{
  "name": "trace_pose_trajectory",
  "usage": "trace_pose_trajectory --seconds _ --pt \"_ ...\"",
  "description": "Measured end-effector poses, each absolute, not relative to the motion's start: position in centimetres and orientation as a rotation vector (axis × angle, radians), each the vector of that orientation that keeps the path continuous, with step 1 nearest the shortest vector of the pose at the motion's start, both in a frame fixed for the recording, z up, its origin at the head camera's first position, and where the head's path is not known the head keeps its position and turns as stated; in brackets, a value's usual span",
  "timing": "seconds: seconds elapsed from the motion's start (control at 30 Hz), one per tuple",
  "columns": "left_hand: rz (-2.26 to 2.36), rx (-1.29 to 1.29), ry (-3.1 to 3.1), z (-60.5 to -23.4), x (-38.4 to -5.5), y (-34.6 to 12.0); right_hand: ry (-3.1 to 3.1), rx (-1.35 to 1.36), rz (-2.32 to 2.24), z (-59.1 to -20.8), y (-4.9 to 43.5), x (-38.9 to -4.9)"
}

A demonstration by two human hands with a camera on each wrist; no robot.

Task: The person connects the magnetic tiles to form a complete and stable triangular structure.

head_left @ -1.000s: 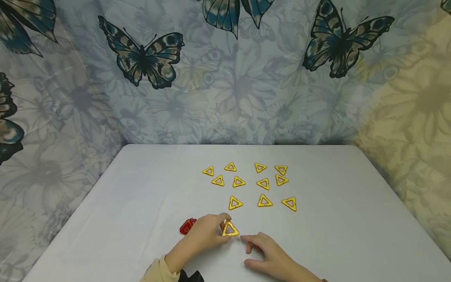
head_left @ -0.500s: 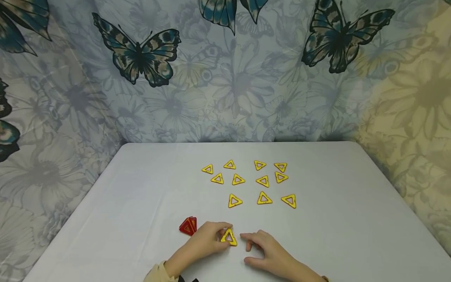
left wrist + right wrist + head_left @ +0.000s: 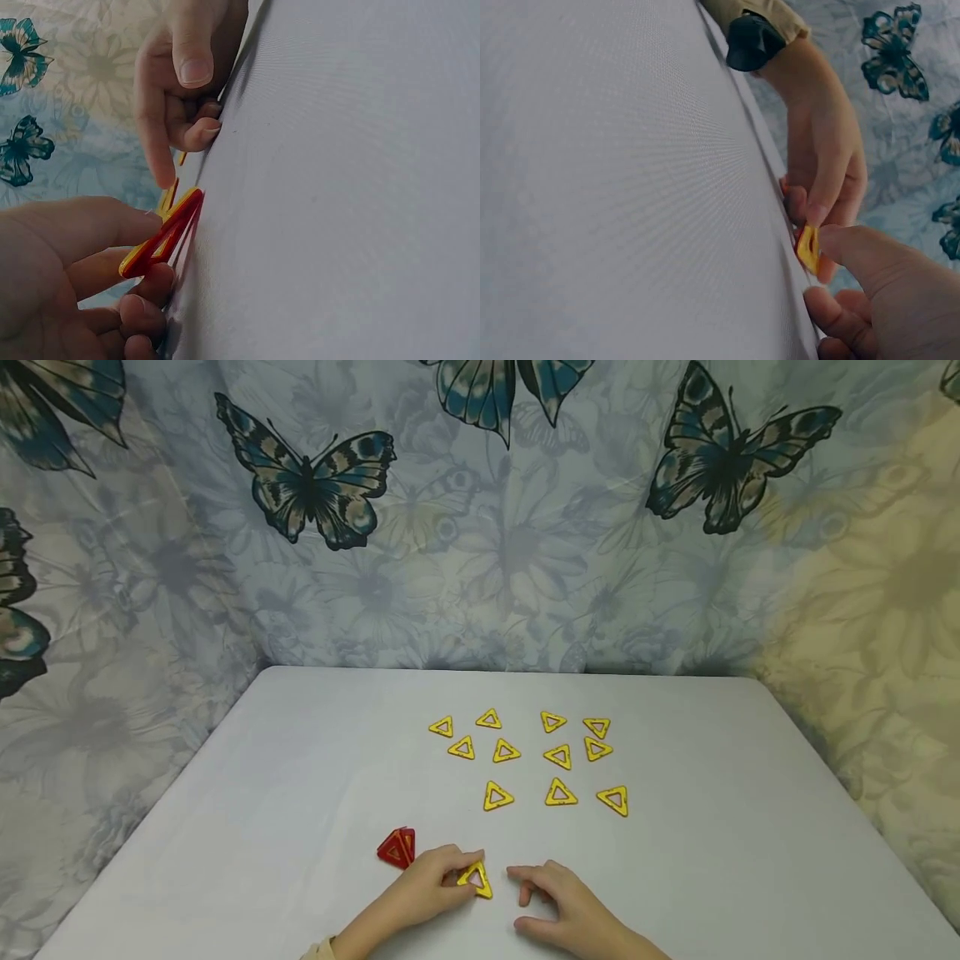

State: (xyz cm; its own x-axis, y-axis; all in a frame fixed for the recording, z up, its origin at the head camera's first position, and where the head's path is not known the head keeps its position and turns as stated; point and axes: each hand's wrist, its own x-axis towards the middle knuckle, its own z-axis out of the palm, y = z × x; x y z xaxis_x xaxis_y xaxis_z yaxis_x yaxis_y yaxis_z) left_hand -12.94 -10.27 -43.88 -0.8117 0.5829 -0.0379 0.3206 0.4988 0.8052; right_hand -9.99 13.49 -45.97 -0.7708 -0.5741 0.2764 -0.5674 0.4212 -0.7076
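Observation:
My left hand (image 3: 429, 883) pinches a yellow open-centred triangle tile (image 3: 486, 883) between thumb and fingers, low over the white table near its front. Seen in the left wrist view, the same triangle tile (image 3: 187, 205) shows a red underside and tilts. My right hand (image 3: 572, 912) is just to the right, fingers loosely bent and nothing in them; in the head view a small gap separates its index finger from the tile. Beside the left hand's wrist side lies a small overlapping group of red triangle tiles (image 3: 393, 850).
Several yellow triangle tiles (image 3: 562, 802) lie spread over the middle and back of the white table (image 3: 225, 827). Butterfly-patterned cloth (image 3: 517, 610) hangs behind the table and along its sides. A black device (image 3: 751, 43) is strapped at the left wrist.
With the triangle tile in its grip, my left hand has shifted a little left and nearer, and the tile has turned. The red tiles now show more fully. My right hand has hardly moved.

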Motion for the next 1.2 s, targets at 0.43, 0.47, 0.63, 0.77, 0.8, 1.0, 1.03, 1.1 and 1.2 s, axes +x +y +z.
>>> trace_pose_trajectory --seconds 0.43,0.47,0.63,0.77,0.8,1.0,1.03,1.1,1.2 --pt "1.24 0.791 2.398 -43.9 -13.3 -10.6 2.683 -1.062 -1.394 -46.0 13.5 -11.9" --pt "1.247 0.79 2.401 -43.9 -13.3 -10.6 2.693 -1.056 -1.399 -46.1 13.4 -12.3" --pt "1.298 0.793 2.386 -43.8 -13.1 -10.5 2.762 -0.933 -1.416 -46.4 12.9 -13.9" --pt "1.324 0.741 2.365 -43.9 -13.0 -10.5 2.851 -0.831 -1.43 -46.8 12.2 -15.1" --pt "1.329 0.726 2.363 -44.0 -13.1 -10.5 2.882 -0.813 -1.427 -46.9 12.0 -15.5" --pt "1.364 0.666 2.336 -44.4 -13.1 -9.9 3.031 -0.666 -1.416 -47.4 11.6 -16.5" --pt "1.37 0.662 2.333 -44.4 -13.1 -9.9 3.045 -0.643 -1.408 -47.4 11.5 -16.7" --pt "1.378 0.651 2.336 -44.4 -13.1 -10.0 3.06 -0.622 -1.382 -47.4 11.1 -17.1" --pt "1.387 0.631 2.362 -44.4 -13.2 -10.3 3.081 -0.65 -1.336 -47.2 10.3 -17.6"
